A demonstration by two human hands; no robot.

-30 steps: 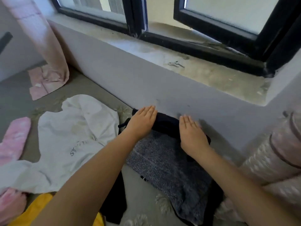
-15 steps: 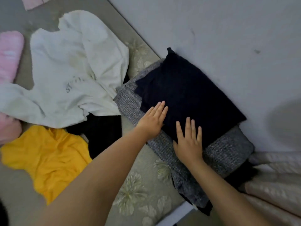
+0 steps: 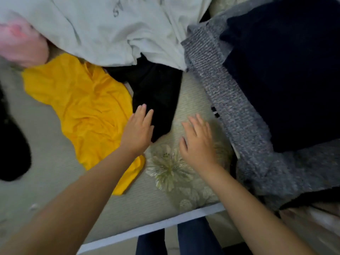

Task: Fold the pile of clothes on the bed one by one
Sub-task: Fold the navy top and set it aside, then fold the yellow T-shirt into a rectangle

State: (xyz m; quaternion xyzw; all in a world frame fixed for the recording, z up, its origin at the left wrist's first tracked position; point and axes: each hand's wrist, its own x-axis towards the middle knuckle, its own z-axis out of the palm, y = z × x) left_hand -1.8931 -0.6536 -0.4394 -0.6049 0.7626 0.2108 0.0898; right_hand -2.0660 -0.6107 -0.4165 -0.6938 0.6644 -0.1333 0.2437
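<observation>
In the head view the left hand (image 3: 138,128) reaches out flat with its fingers straight, lying over the edge where the yellow shirt (image 3: 86,107) meets the black garment (image 3: 156,92); it holds nothing, and the blur leaves it unclear whether the fingertips press the cloth or only hover above it; the right hand (image 3: 197,142) is spread loose over the bare flowered bedsheet (image 3: 171,168), also holding nothing, just beside the grey knit sweater (image 3: 230,100). The two hands are apart, with a strip of sheet between them; their placement suggests the person is choosing the next piece, most likely the black garment or the yellow shirt, since both lie nearest. On the right the grey knit sweater lies flat with a dark navy garment (image 3: 287,74) folded on top of it, which reads as the finished stack, set off to the side to keep it away from the loose clothes. The unfolded pile lies on the left and at the top: a white shirt (image 3: 110,30) crumpled over the black garment, and a pink item (image 3: 20,43) at the left edge, badly blurred.
</observation>
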